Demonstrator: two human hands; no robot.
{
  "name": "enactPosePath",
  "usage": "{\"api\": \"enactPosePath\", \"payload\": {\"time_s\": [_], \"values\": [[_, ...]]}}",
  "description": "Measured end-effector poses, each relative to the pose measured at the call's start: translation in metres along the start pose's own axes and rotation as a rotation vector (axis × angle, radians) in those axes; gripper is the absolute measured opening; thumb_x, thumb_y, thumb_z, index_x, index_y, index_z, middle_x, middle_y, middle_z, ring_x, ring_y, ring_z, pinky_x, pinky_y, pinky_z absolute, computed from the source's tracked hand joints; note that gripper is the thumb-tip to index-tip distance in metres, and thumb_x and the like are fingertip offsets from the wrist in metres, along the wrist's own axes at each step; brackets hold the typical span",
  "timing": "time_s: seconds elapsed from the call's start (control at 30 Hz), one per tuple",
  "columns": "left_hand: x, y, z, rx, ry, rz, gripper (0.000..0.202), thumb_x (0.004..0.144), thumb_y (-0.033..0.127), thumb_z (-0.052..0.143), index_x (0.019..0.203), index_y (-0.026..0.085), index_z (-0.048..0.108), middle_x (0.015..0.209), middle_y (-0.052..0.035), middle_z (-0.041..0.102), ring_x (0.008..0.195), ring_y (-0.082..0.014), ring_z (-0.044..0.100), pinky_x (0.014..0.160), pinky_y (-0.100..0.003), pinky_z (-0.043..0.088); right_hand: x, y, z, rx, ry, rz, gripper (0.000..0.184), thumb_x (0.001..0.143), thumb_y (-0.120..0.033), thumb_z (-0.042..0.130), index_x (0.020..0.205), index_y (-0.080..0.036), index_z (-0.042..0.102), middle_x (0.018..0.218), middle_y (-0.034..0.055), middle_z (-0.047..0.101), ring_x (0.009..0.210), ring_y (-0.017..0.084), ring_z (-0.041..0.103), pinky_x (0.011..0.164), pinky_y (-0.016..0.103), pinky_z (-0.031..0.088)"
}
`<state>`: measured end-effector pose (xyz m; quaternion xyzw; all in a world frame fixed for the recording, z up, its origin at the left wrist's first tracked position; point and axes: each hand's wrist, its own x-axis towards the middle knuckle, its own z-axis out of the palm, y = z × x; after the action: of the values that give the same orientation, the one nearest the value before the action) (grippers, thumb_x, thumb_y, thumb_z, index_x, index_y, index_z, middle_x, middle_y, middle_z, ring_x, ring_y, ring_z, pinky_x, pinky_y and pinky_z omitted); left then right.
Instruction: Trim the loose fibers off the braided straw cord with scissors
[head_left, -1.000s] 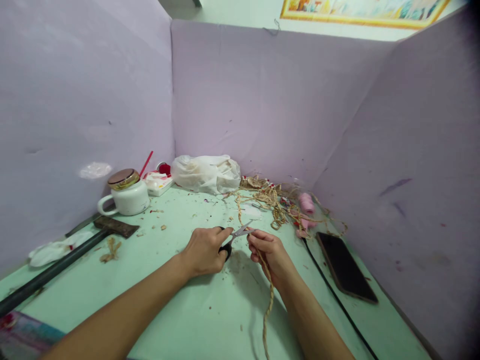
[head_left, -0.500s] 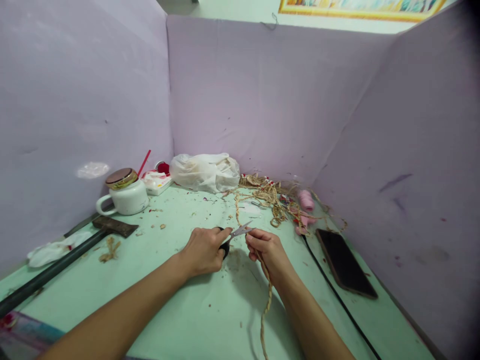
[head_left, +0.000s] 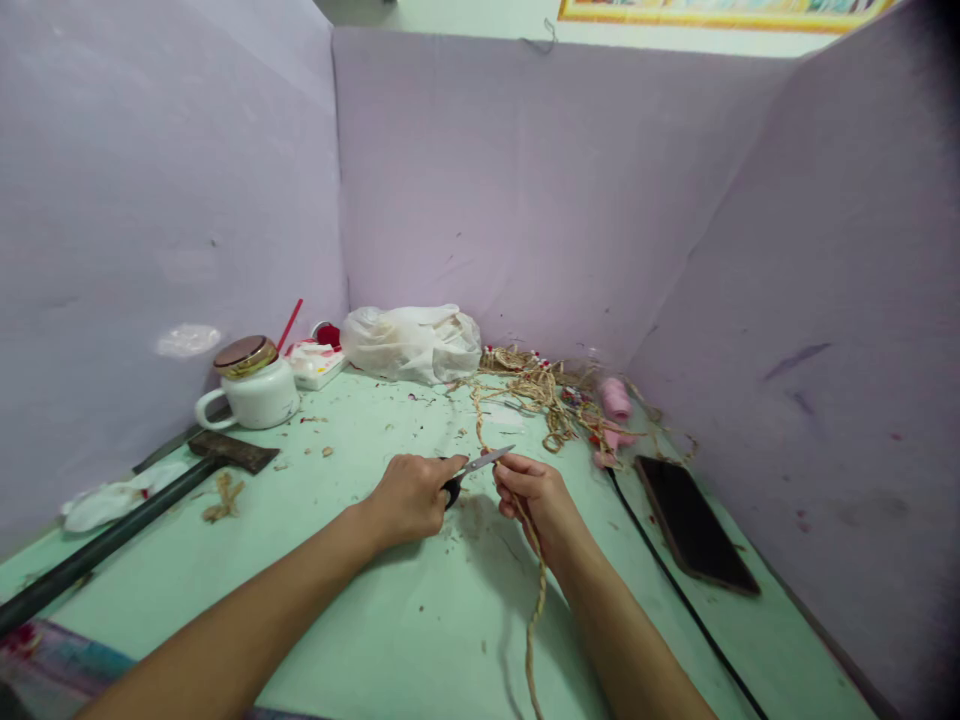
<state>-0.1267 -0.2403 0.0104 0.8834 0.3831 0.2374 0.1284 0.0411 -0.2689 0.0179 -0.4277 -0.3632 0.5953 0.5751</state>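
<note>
Holding scissors (head_left: 453, 490) in left hand (head_left: 411, 497), blades (head_left: 486, 460) since closed, braided cord (head_left: 541, 590) pinched in right hand (head_left: 538, 497), its end unclear

Covered and cropped
The left hand's grip (head_left: 411, 498) covers most of the handles of the scissors (head_left: 486, 461); the cord (head_left: 540, 592) runs out of view toward the near edge of the desk (head_left: 390, 630), the hammer (head_left: 135, 526) toward its near left corner.

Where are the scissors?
Head view, centre: the scissors are in the left hand, blades near the right hand, which holds the tan cord.
</note>
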Motion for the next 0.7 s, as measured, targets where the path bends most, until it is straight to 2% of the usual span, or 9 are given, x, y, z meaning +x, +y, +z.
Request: {"api": "enactPosePath", "payload": {"time_s": [0.07,0.13,0.2,0.3,0.4,0.47,0.6,0.7], "values": [[0.003,0.000,0.000,-0.208,0.059,-0.049,0.027,0.065,0.010,0.044,0.085,0.020,0.060,0.063,0.0015,0.058,0.059,-0.0121,0.052,0.056,-0.021,0.037,0.001,-0.002,0.000,0.012,0.044,0.031,0.023,0.049,-0.017,0.065,0.072,-0.011,0.065,0.045,-0.0059,0.044,0.040,0.005,0.036,0.034,0.018,0.027],[0.007,0.000,-0.002,-0.507,0.160,-0.174,0.023,0.065,0.015,0.049,0.085,0.016,0.058,0.061,0.0011,0.057,0.057,-0.0117,0.052,0.053,-0.021,0.038,0.001,-0.003,0.001,-0.004,0.080,0.062,0.029,0.048,-0.017,0.065,0.077,-0.010,0.065,0.045,-0.0063,0.044,0.039,0.005,0.036,0.034,0.018,0.027],[0.012,0.000,-0.006,-0.783,0.267,-0.338,0.031,0.062,0.020,0.057,0.092,0.013,0.055,0.060,0.0008,0.057,0.054,-0.0118,0.053,0.049,-0.021,0.038,0.000,-0.003,0.001,-0.046,0.084,0.080,0.031,0.049,-0.017,0.064,0.079,-0.010,0.065,0.044,-0.0066,0.044,0.039,0.005,0.036,0.035,0.018,0.026],[0.017,-0.001,-0.013,-0.996,0.356,-0.488,0.042,0.058,0.027,0.064,0.095,0.012,0.052,0.058,0.0002,0.058,0.047,-0.0110,0.053,0.040,-0.018,0.033,-0.002,-0.001,0.003,-0.167,0.062,0.076,0.029,0.051,-0.018,0.062,0.078,-0.011,0.066,0.043,-0.0069,0.044,0.038,0.006,0.034,0.035,0.020,0.026],[0.021,-0.002,-0.017,-1.156,0.337,-0.577,0.041,0.059,0.034,0.065,0.092,0.011,0.054,0.062,-0.0027,0.060,0.043,-0.0077,0.050,0.034,-0.015,0.024,-0.005,0.002,0.006,-0.321,0.002,0.062,0.022,0.053,-0.018,0.060,0.074,-0.011,0.067,0.041,-0.0065,0.044,0.036,0.006,0.033,0.037,0.021,0.026],[0.023,-0.003,-0.019,-1.243,0.294,-0.628,0.041,0.059,0.033,0.066,0.091,0.011,0.054,0.063,-0.0031,0.060,0.040,-0.0050,0.047,0.033,-0.014,0.019,-0.007,0.002,0.008,-0.379,-0.044,0.077,0.017,0.054,-0.017,0.060,0.069,-0.013,0.066,0.042,-0.0057,0.047,0.037,0.006,0.034,0.038,0.021,0.027],[0.026,-0.002,-0.019,-1.335,0.234,-0.626,0.043,0.052,0.021,0.067,0.092,0.013,0.053,0.061,0.0001,0.057,0.040,-0.0035,0.044,0.034,-0.014,0.017,-0.012,0.000,0.011,-0.414,-0.121,0.166,0.010,0.053,-0.016,0.062,0.062,-0.014,0.063,0.044,-0.0047,0.051,0.039,0.006,0.039,0.041,0.021,0.028],[0.027,0.001,-0.017,-1.380,0.232,-0.603,0.045,0.049,0.015,0.066,0.092,0.014,0.051,0.056,0.0033,0.053,0.041,-0.0044,0.046,0.034,-0.014,0.019,-0.013,0.000,0.012,-0.365,-0.203,0.196,0.016,0.056,-0.024,0.066,0.067,-0.014,0.064,0.050,-0.0023,0.056,0.042,0.007,0.043,0.044,0.021,0.031]]}}
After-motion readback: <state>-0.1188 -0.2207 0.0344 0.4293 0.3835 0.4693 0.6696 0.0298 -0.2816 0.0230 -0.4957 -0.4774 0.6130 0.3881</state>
